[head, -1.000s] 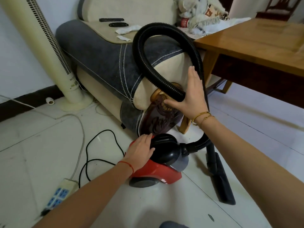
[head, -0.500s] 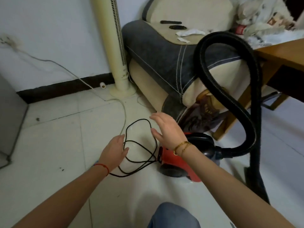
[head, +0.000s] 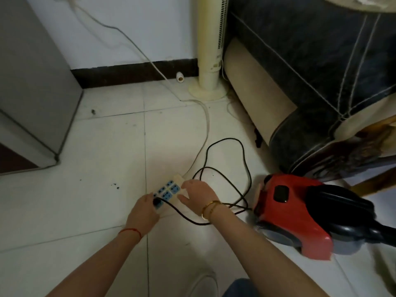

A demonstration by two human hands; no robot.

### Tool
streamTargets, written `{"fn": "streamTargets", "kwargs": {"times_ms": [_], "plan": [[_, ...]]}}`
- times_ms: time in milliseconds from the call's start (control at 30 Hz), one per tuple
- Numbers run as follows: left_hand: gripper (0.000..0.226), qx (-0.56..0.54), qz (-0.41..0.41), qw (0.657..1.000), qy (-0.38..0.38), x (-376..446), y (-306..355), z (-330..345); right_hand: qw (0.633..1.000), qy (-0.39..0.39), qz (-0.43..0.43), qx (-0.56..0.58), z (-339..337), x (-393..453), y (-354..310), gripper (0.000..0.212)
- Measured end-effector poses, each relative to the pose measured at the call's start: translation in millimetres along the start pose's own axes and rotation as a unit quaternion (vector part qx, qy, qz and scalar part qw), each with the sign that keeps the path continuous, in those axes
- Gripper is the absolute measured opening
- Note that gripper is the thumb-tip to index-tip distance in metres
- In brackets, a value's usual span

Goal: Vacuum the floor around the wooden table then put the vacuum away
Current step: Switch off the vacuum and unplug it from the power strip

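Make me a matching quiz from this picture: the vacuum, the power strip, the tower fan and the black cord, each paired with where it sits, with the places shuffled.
Things:
1. vacuum
2. power strip
3. tower fan
4. black cord

Places:
A. upright against the wall by the sofa
B. looped on the tiles between strip and vacuum
C. under both hands
D. on the floor at the sofa's end, right side

Pairs: 1-D, 2-C, 3-A, 4-B

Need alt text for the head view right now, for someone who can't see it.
Both hands are at a power strip on the tiled floor: the left hand at the black plug, the right hand resting on the strip. The plug's cord loops to a red vacuum beside a sofa.
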State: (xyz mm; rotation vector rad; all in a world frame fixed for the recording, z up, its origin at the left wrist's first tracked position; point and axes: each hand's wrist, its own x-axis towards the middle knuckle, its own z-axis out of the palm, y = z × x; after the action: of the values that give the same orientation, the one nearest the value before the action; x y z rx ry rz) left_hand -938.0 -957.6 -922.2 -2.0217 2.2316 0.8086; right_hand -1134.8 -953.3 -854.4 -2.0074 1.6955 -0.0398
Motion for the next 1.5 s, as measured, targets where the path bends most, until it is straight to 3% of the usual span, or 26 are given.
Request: {"fn": "streamTargets", "kwargs": {"times_ms": [200,367,533,767,1233,1367,1500], "plan": [[0.057,-0.032,-0.034,0.999,0.027,23.7,-21.2,31.2,0.997,-0.069,0.018,0.002,46.7,49.9,-20.9,0.048],[0.075,-0.056,-0.059,0.996,0.042,39.0,-33.4,42.1,0.996,-0.072,-0.014,-0.053,56.4,78.3,-43.0,0.04],[0.072,-0.078,-0.062,0.994,0.049,45.5,-37.2,46.3,0.984,-0.12,-0.007,-0.13,63.0,92.3,-62.0,0.03],[0.068,-0.092,-0.042,0.993,0.063,53.5,-45.0,48.6,0.975,-0.195,0.049,-0.09,54.2,103.6,-73.3,0.034],[0.07,-0.089,-0.046,0.993,0.056,50.1,-45.1,50.2,0.976,-0.196,0.067,-0.073,43.3,89.1,-79.1,0.035],[0.062,-0.092,-0.063,0.992,0.058,51.2,-38.4,44.2,0.987,-0.155,0.051,0.006,3.0,101.8,-91.6,0.024],[0.085,-0.065,-0.072,0.995,0.026,56.1,-33.2,34.5,0.992,-0.099,0.075,-0.012,-47.1,113.9,-69.6,0.018]]}}
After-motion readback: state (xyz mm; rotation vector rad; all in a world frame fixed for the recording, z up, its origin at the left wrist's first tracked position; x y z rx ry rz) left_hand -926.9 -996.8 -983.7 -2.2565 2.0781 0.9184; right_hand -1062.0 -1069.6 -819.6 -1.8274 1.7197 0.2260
